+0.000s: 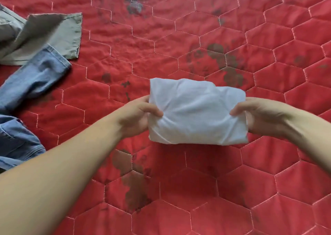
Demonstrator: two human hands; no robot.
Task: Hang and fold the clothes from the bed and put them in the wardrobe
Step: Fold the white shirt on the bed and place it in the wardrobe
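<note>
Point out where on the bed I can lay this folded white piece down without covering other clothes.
Bare quilt lies right under the folded white garment held between left hand and right hand, and stretches on to the far and right edges of the view. The left edge is crowded: olive trousers and blue jeans lie there.

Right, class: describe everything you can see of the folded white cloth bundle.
The folded white cloth bundle is a compact, roughly rectangular packet of thin, creased fabric. It is held above the red quilted bedspread, gripped at its sides by the left hand and the right hand, thumbs on top.
</note>
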